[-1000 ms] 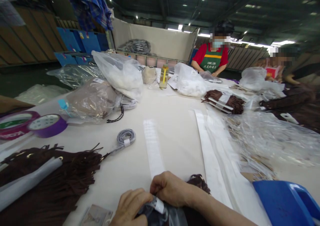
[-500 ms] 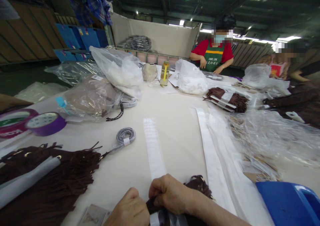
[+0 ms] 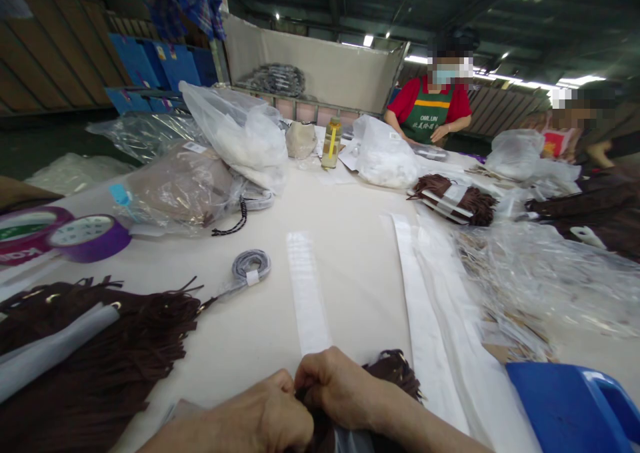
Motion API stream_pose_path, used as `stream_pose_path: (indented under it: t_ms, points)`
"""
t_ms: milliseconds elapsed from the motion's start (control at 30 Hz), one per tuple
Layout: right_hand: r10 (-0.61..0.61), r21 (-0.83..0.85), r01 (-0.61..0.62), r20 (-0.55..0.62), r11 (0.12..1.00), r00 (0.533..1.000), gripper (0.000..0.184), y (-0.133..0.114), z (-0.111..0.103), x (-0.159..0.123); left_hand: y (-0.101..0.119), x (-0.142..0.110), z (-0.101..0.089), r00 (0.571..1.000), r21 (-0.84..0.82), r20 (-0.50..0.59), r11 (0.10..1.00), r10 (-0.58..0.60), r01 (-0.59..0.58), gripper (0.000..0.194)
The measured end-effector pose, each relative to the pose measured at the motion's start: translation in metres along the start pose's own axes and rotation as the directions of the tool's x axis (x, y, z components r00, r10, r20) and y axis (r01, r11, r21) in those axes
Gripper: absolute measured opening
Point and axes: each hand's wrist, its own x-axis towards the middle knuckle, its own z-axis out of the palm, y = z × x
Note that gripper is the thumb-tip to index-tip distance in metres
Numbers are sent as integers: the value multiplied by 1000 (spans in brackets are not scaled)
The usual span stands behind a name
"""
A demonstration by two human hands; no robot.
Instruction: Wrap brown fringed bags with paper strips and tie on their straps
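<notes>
At the bottom centre both of my hands work close together on a dark brown fringed bag point(image 3: 397, 373), seen only in part. My left hand point(image 3: 255, 416) is closed, its fingers curled on the brown material and mostly hidden from view. Beside it, my right hand point(image 3: 340, 383) pinches the same material between thumb and fingers. Clear plastic shows below the right hand. To the left lies another dark brown fringed bag point(image 3: 100, 353) with metal eyelets and a white wrapped roll on it. A coiled strap in plastic point(image 3: 251, 268) runs from its corner.
A long white strip point(image 3: 307, 293) lies ahead of my hands, with white sheeting point(image 3: 430, 319) to the right. A blue plastic container point(image 3: 555, 399) stands at the right front. Tape rolls point(image 3: 90, 236), bagged goods point(image 3: 185, 186) and a bottle point(image 3: 331, 143) are farther off. Co-workers stand across the table.
My left hand has moved right and closer against my right hand, with more of its forearm showing. The right hand stays nearly in place. The co-worker in the green apron has shifted their hands.
</notes>
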Motion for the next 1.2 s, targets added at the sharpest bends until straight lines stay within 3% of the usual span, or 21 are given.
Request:
stream_pose_path:
  t_ms: [100,167,233,300,433,500,600,700,800,1000,1067,1167,1200]
  points:
    - [-61,-38,60,-14,997,998,28,-1,1,-3,-10,18,-4,987,-187,159,981,-27,57,28]
    - [-60,-79,58,-35,995,998,24,-3,0,-4,-19,30,-7,956,-315,286,937,-59,152,31]
    - [-38,-107,31,-62,994,997,23,-3,-2,-6,-24,37,-10,915,-342,383,900,-131,272,29]
    - [-14,-90,6,-87,996,996,22,-2,-3,-6,-22,37,-13,901,-236,384,922,-200,306,22]
    - [-11,-25,8,-109,1000,994,27,3,-2,-2,-3,28,-12,969,98,169,981,-182,167,29]
    - [-35,-20,33,-117,999,992,32,5,-1,-1,3,30,-8,980,178,138,977,-146,120,20]
    - [-77,-57,69,-148,996,986,25,5,1,0,1,43,-5,959,142,260,987,-110,74,27]
    - [-95,-71,85,-156,994,983,20,6,2,-2,-8,56,-7,912,40,387,991,-135,130,26]
    - [-83,-78,70,-187,995,979,22,8,4,-4,-13,61,-8,881,5,444,984,-163,180,18]
    - [-75,-8,76,-218,997,973,33,7,8,-8,-3,57,-8,909,250,362,961,-206,118,36]
    - [-74,-4,75,-233,997,970,36,8,9,-7,-2,52,-5,918,314,328,942,-224,118,33]
    - [-48,-13,46,-251,999,967,37,12,9,-1,-8,41,4,950,307,83,915,-301,263,5]
    - [-38,-12,36,-255,999,966,35,13,8,1,-11,38,8,942,277,-26,903,-335,329,8]
